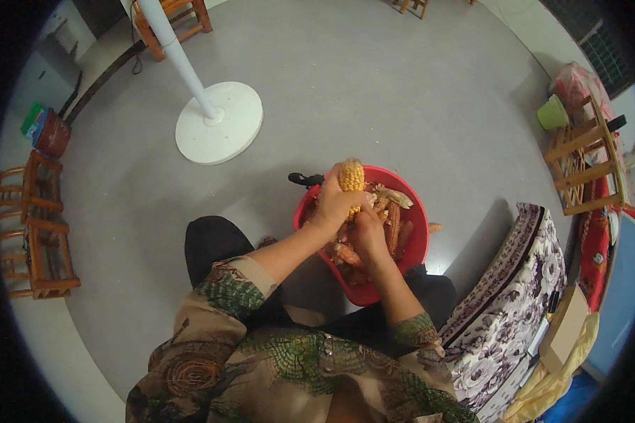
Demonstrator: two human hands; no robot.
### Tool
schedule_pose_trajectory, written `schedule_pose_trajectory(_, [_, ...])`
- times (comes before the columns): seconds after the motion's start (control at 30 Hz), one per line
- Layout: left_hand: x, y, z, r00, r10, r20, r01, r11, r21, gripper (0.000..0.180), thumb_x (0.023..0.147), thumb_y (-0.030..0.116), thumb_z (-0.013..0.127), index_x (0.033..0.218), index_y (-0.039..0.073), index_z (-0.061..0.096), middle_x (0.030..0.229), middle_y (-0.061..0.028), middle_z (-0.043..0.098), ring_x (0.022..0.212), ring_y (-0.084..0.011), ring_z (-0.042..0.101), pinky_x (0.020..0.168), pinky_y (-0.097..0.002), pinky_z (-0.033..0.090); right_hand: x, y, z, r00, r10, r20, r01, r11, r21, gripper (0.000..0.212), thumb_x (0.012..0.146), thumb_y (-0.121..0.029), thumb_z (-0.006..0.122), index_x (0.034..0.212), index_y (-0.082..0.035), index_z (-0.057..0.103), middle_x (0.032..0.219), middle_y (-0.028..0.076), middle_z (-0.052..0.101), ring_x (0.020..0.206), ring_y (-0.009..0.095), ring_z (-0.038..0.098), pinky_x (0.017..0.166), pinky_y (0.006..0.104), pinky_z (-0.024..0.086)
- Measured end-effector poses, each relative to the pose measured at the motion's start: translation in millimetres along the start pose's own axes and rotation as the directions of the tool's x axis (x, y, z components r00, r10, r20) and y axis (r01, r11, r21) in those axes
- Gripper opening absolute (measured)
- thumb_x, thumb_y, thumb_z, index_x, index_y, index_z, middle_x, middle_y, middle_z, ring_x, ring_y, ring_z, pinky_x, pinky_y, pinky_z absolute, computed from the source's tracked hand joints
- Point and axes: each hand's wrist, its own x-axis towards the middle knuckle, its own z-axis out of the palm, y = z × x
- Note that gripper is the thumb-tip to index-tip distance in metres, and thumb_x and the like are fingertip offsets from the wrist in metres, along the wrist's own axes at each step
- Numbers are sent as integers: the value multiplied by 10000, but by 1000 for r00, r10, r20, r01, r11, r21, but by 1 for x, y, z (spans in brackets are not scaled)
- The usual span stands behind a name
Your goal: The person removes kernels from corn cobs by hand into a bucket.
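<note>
An ear of yellow corn [351, 176] stands nearly upright above a red basin [422, 233] between my knees. Around its middle and side wraps my left hand [331, 202], fingers closed. My right hand [367, 231] is closed at the lower end of the same ear, where a few yellow kernels show between the two hands. Beneath them the basin holds several reddish-brown stripped cobs [394, 218] and a pale piece of husk [395, 196]. The bottom of the basin is hidden by the cobs and my forearms.
Ahead to the left stands a white pole on a round base [222, 123]. Wooden chairs [49, 257] line the left side; another wooden chair [578, 166] is at right, beside a green bucket [552, 113]. A flowered cloth [504, 282] hangs close on my right. Scattered kernels lie on the grey floor.
</note>
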Motion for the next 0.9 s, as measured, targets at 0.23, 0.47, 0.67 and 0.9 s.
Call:
schedule_pose_trajectory(0.23, [-1, 24, -5, 975, -216, -51, 193, 937, -293, 436, 625, -42, 648, 1025, 37, 493, 800, -50, 580, 730, -168, 587, 645, -282, 497, -8, -23, 11, 983, 58, 175, -111, 945, 306, 313, 889, -255, 394, 1138, -70, 430, 944, 57, 532, 687, 157, 516, 531, 267, 433])
schedule_pose_trajectory(0.47, [-3, 11, -3, 988, -135, 72, 147, 967, -210, 433, 600, -60, 636, 1007, 36, 525, 808, -51, 587, 722, -154, 580, 669, -273, 495, 2, -2, -3, 985, -72, 159, 60, 995, 76, 296, 920, -276, 364, 1121, -75, 450, 895, 48, 543, 667, 151, 514, 514, 260, 423])
schedule_pose_trajectory(0.67, [1, 15, -4, 984, -177, 22, 175, 936, -306, 419, 594, -62, 635, 988, 40, 532, 791, -52, 580, 702, -154, 574, 651, -281, 496, 0, -11, 8, 994, -48, 102, 25, 976, 218, 323, 874, -211, 378, 1158, -65, 429, 878, 61, 533, 645, 154, 516, 504, 265, 415])
schedule_pose_trajectory(0.9, [-7, 21, 1, 992, -122, -24, 116, 979, -170, 380, 598, -42, 631, 952, 48, 525, 761, -29, 558, 722, -154, 569, 660, -267, 481, 0, 2, 5, 992, -112, 63, 108, 992, 62, 519, 800, -132, 349, 1318, -103, 343, 909, 43, 507, 639, 123, 505, 465, 244, 426])
